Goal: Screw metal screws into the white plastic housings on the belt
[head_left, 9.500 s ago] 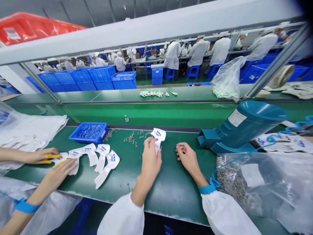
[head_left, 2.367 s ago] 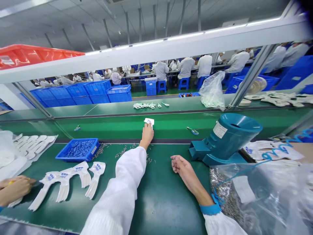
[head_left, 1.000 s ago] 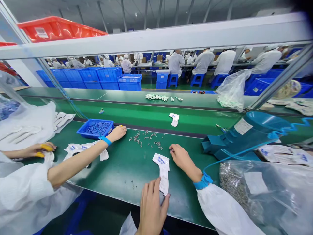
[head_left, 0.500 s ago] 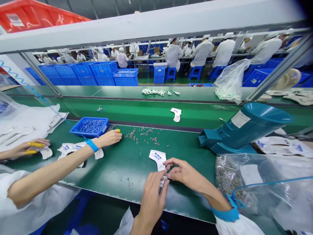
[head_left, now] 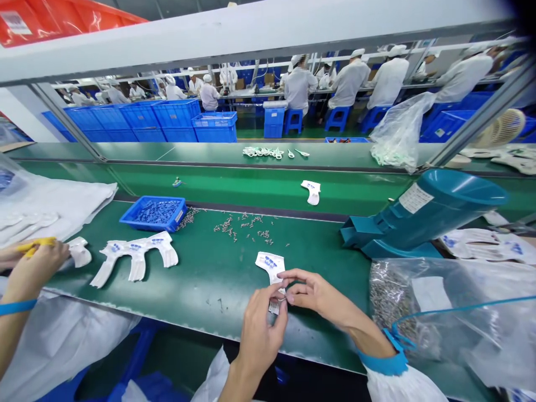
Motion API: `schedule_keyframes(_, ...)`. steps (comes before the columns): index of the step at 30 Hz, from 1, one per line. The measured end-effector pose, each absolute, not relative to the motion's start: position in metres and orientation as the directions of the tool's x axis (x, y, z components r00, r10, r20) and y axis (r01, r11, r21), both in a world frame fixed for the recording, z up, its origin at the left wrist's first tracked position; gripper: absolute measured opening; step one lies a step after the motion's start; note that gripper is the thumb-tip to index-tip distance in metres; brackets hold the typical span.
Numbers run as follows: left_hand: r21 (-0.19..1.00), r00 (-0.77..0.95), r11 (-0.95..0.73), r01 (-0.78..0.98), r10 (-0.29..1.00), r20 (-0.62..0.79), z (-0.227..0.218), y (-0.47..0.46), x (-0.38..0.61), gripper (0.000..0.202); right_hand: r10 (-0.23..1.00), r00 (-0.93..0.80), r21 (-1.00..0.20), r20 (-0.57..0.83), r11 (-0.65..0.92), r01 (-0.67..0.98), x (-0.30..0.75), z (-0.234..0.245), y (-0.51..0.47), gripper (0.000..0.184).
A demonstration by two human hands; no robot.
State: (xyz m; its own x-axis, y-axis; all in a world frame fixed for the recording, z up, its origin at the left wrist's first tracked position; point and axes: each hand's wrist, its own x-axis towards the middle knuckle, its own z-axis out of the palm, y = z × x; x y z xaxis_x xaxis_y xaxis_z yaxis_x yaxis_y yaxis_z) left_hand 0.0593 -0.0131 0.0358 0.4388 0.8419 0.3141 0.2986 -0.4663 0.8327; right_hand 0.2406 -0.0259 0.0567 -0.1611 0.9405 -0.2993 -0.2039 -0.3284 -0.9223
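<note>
I see part [head_left: 269, 261] at bench [head_left: 205, 248], left hand [head_left: 260, 321] pinching its 6 o'clock end, apparently steadying it for right hand [head_left: 316, 295] at 4, fingers narrow, contents unclear; screws [head_left: 253, 222] at 11, presumably for reach.

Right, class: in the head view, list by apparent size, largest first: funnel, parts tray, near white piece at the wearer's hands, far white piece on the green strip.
1. Funnel
2. Parts tray
3. Near white piece, partly covered
4. Far white piece

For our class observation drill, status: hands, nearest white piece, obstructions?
Left hand, right hand close together at white piece, lower end. Blue print uncovered. Hands partly hide piece; small grey bits beyond.
</note>
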Motion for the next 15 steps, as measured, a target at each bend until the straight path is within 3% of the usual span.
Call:
schedule_keyframes(4, 0.833, 0.345, -0.453, 0.318, 0.874, 0.343, 0.032, -0.015, 0.060, 0.027, 0.951, -0.103, -0.906, -0.291, -0.309, -0.289, 0.235, 0.051, -0.024, 0.054)
schedule_keyframes(7, 0.814, 0.372, -0.460, 0.354, 0.868, 0.328, 0.028, -0.014, 0.059, 0.032, 0.959, -0.063, -0.927, -0.275, -0.282, -0.248, 0.232, 0.049, -0.021, 0.052)
schedule_keyframes(11, 0.727, 0.468, -0.510, 0.460, 0.835, 0.290, 0.025, -0.010, 0.055, 0.045, 0.973, -0.010, -0.972, -0.232, -0.232, 0.024, 0.231, 0.052, -0.017, 0.049)
schedule_keyframes(15, 0.648, 0.508, -0.522, 0.555, 0.829, 0.232, 0.019, -0.008, 0.053, 0.054, 0.987, -0.015, -0.931, -0.162, -0.148, 0.333, 0.225, 0.054, -0.012, 0.044)
